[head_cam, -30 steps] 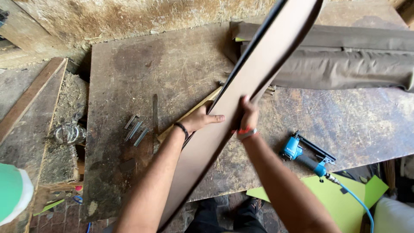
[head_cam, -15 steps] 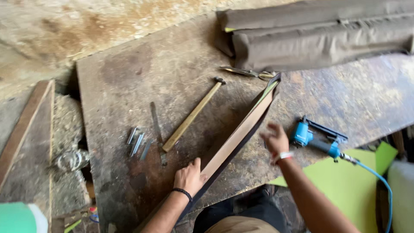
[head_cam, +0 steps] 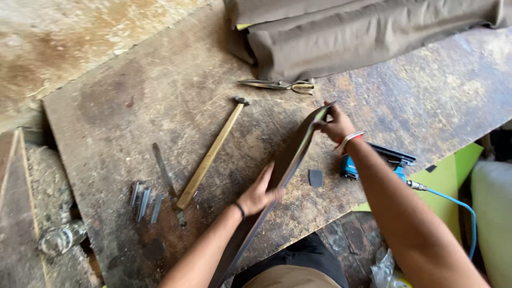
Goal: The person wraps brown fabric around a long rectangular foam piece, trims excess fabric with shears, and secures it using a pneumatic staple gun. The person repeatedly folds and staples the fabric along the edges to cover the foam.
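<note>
On scarred wooden table (head_cam: 133,106), both hands tilting thin, seemingly rigid panel (head_cam: 290,154)

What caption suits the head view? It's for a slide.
Both hands, left hand and right hand, hold a thin board edge-up on the workbench.

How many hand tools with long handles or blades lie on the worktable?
3: a hammer mid-table, scissors by the fabric, a thin blade left of the hammer. Others may be hidden.
</note>
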The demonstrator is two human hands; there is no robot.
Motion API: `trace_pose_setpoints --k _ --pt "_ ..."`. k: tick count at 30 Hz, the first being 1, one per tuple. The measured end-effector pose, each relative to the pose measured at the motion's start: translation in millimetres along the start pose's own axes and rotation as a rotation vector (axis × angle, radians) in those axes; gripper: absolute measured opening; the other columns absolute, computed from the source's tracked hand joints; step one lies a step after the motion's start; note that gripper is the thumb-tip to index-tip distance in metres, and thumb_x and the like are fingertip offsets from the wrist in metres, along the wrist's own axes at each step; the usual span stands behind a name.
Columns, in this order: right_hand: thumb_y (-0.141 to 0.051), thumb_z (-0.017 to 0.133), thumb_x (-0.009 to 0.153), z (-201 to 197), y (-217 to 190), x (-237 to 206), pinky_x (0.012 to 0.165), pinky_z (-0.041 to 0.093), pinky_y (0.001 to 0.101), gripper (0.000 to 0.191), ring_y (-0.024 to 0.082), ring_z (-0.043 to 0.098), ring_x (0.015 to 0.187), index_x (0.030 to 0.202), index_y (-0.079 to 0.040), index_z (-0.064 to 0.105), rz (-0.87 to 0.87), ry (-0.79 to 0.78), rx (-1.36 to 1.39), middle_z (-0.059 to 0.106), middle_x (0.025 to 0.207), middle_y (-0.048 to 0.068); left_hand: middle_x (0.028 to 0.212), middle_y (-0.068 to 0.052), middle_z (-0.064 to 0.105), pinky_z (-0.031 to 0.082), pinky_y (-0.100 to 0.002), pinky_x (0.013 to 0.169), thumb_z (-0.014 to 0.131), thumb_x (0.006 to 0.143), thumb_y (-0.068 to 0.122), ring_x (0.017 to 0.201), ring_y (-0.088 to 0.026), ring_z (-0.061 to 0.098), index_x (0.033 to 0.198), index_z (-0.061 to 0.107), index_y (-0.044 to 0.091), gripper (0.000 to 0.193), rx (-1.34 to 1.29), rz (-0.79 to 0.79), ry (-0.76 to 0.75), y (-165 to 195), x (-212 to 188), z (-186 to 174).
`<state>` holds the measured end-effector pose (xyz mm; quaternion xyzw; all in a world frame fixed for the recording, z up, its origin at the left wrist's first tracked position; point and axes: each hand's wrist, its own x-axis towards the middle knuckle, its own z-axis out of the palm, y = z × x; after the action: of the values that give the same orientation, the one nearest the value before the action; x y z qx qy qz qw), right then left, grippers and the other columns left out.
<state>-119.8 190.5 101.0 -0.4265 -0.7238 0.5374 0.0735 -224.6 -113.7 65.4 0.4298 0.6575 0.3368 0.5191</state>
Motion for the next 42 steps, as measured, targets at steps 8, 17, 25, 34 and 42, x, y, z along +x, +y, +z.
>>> trace_pose_setpoints --k 8,17,25,34,42 --pt "-0.021 0.085 0.076 49.8 62.0 -75.6 0.106 0.051 0.0398 0.118 0.034 0.057 0.135 0.162 -0.013 0.005 -0.054 0.078 0.010 0.059 0.143 0.025 0.143 -0.017 0.065 0.043 -0.044 0.119 0.051 0.109 0.036 0.136 -0.031 0.058 0.134 0.068 0.004 0.044 -0.531 0.343 -0.114 -7.3 183.6 11.5" --pt "-0.012 0.079 0.077 52.4 61.6 -116.2 0.084 0.062 0.0390 0.082 0.024 0.075 0.103 0.146 -0.007 0.034 0.113 0.189 0.164 0.063 0.134 0.021 0.105 0.000 0.062 0.050 -0.033 0.099 0.049 0.111 0.019 0.102 -0.015 0.058 0.107 0.063 0.009 0.017 -0.643 0.369 -0.355 -21.4 197.9 29.6" --pt "-0.030 0.072 0.091 35.4 30.4 -112.0 0.062 0.057 0.0341 0.029 0.022 0.074 0.067 0.102 -0.003 0.074 0.198 0.200 -0.082 0.074 0.076 0.010 0.088 -0.002 0.053 0.047 -0.032 0.085 0.050 0.109 0.030 0.087 -0.016 0.054 0.089 0.056 0.007 0.031 -0.272 0.457 -0.260 -6.8 204.3 25.4" --pt "-0.022 0.065 0.098 67.4 95.4 -91.5 0.046 0.040 0.0338 0.026 0.019 0.053 0.049 0.082 0.000 0.066 0.573 0.212 0.926 0.059 0.063 0.007 0.088 -0.001 0.059 0.048 -0.029 0.080 0.066 0.100 0.018 0.085 -0.012 0.057 0.109 0.056 0.009 0.016 -0.695 0.301 -0.325 -19.5 212.9 21.6" --pt "-0.015 0.060 0.097 81.3 102.0 -55.1 0.055 0.045 0.0306 0.017 0.015 0.055 0.059 0.091 -0.002 0.069 0.491 0.087 0.979 0.062 0.072 0.004 0.097 -0.002 0.061 0.058 -0.030 0.083 0.062 0.101 0.009 0.089 -0.011 0.063 0.120 0.053 0.008 0.021 -0.409 0.327 -0.132 -21.1 208.1 5.3"
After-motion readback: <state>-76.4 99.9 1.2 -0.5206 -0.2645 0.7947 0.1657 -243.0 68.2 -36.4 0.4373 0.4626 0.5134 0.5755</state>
